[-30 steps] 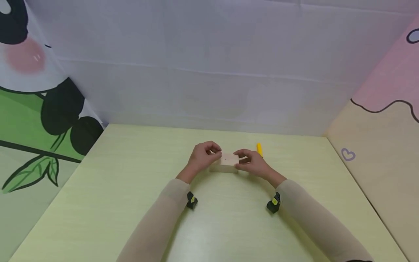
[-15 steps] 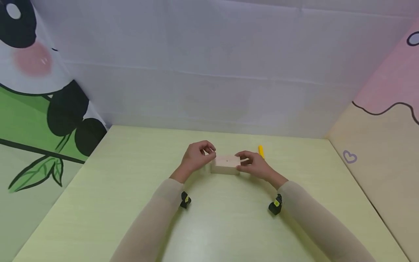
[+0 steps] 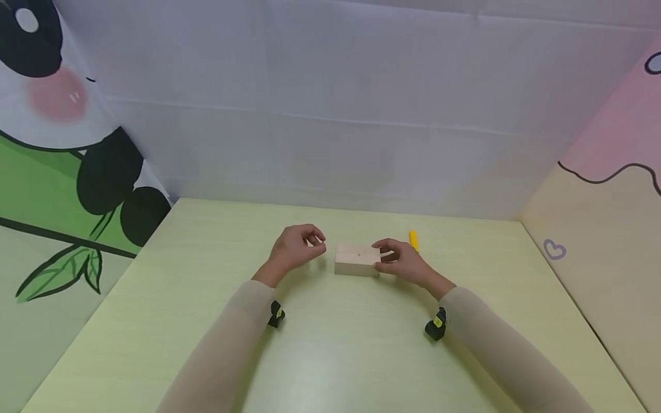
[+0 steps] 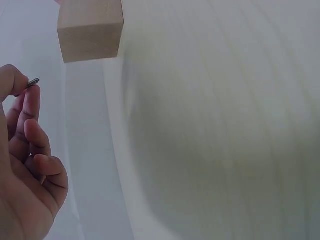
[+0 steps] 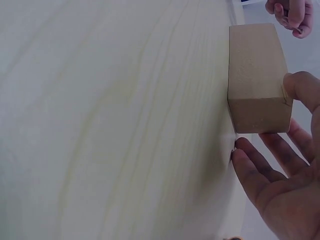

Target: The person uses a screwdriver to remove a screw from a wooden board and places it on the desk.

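Observation:
A pale wooden block (image 3: 356, 261) lies on the table, with a small dark spot on its top face. My right hand (image 3: 405, 261) grips its right end; in the right wrist view the thumb is on one edge and fingertips touch the end of the block (image 5: 257, 65). To the left of the block, apart from it, my left hand (image 3: 296, 246) is raised over the table. Between its thumb and index finger it pinches a small metal screw (image 4: 33, 83), whose tip sticks out. The other fingers are loosely curled. In the head view the screw is too small to make out.
A yellow rod-like thing (image 3: 413, 240) lies behind my right hand, its lower part hidden. The pale table (image 3: 330, 355) runs back to a grey-white cloth wall (image 3: 330, 143). Printed panels stand at the left (image 3: 51, 189) and right (image 3: 609, 229).
My left hand has moved left, away from the block, in steps with the pinch kept. The right hand stays on the block. The head view has shifted slightly.

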Motion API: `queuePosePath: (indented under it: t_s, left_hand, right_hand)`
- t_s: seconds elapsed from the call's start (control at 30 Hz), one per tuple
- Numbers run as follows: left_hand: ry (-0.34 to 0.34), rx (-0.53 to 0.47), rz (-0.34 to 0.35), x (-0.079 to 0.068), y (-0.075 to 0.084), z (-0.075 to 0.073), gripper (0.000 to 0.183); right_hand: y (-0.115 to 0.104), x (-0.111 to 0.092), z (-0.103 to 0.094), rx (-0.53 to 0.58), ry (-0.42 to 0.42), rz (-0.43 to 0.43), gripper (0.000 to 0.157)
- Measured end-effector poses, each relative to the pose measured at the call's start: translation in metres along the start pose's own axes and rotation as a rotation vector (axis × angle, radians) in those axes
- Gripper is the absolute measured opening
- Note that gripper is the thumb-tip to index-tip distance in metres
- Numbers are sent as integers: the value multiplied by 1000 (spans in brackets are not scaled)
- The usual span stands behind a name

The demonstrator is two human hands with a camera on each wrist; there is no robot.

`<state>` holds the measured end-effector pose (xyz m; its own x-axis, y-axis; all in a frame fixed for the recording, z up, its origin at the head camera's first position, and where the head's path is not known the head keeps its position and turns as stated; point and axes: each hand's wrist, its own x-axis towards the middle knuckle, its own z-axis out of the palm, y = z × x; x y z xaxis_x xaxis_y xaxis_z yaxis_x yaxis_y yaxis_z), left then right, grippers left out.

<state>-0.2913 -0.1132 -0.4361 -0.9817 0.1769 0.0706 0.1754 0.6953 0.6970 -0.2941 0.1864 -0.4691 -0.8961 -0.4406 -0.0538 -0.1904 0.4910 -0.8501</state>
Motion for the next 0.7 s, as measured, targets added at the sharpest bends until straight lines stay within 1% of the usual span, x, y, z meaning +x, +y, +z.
queuePosePath:
  t_s: [0.17,0.43,0.6,0.7]
  left_hand:
    - [-18,35,-13,1,-9,-4,13]
    - [-28,34,-41,3,-23,-4,14]
    - [-78,17,-95,3,-30,-3,16]
    - [-97,23,-120,4,-32,-3,17]
  right_hand:
    - [0,2,0,-2,9,-5,44]
    - [0,2,0,-3,23,-12,45]
    - [2,2,1,6,15,1,45]
    - [2,1,1,1,15,2,45]
